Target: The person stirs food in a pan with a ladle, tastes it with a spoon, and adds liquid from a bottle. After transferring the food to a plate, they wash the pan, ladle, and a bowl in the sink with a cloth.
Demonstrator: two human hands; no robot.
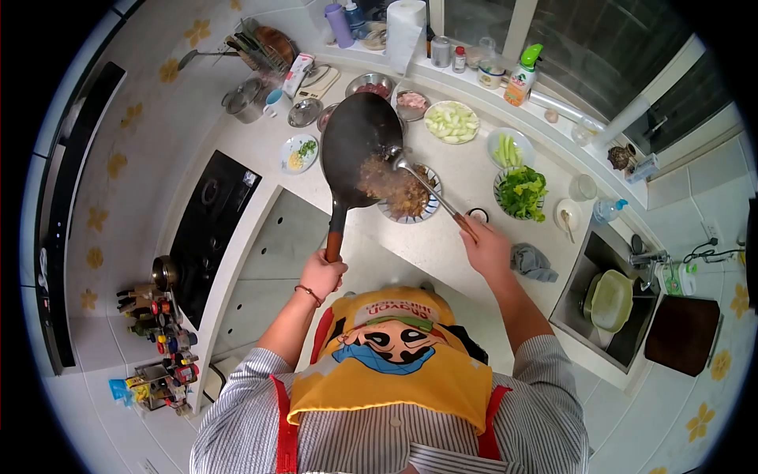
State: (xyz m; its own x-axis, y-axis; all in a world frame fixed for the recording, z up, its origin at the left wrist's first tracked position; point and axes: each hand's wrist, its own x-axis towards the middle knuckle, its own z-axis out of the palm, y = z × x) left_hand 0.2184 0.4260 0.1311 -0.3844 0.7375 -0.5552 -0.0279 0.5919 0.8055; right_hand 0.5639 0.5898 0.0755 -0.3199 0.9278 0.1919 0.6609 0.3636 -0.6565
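My left hand [322, 276] is closed around the wooden end of the handle of a dark wok [359, 138]. The wok is tilted over a blue-and-white patterned plate [433, 210] on the counter. Brown cooked food [407, 193] lies on this plate and at the wok's lower rim, with steam around it. My right hand [488, 251] grips the wooden handle of a metal spatula [430, 189]. Its head reaches to the wok's rim beside the food, and its exact shape is hard to make out. Under my right hand lies a grey cloth [534, 262].
Plates of chopped pale vegetable [452, 122], green strips [507, 150] and leafy greens [522, 192] stand behind and to the right. Bowls of raw meat [411, 101] sit beyond the wok. A black stove [213, 225] is at left, a sink [580, 308] at right.
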